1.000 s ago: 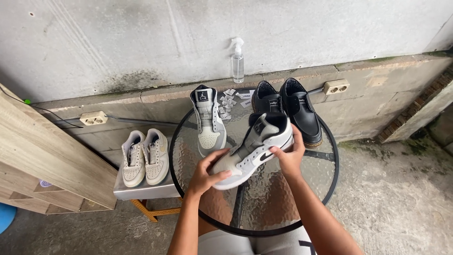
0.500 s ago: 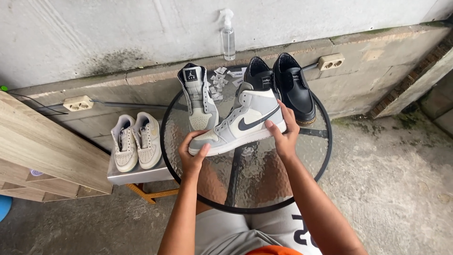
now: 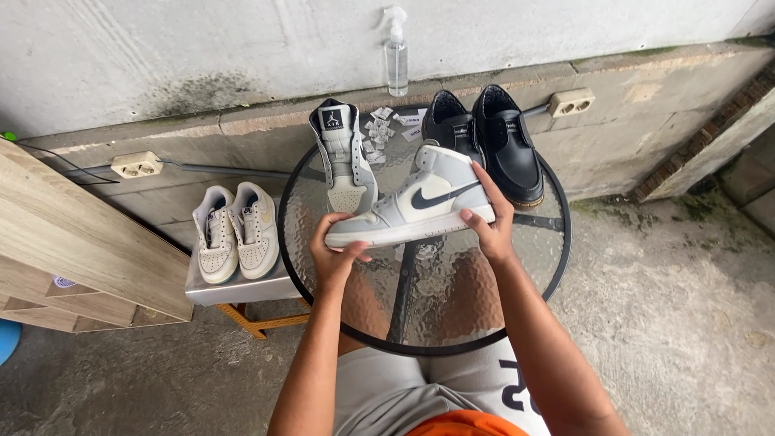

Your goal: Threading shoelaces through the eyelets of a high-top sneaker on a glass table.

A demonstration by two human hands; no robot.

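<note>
Both hands hold one grey and white sneaker above the round glass bench, near its middle, the sole facing down and the toe pointing to the left. The left hand is grasping the toe from below, and the right hand is grasping the heel. The second grey and white sneaker stands at the far edge of the bench, beside a pair of black shoes. A spray bottle stands on the ledge behind. A pair of pale low sneakers rests on a small stand left of the bench.
</note>
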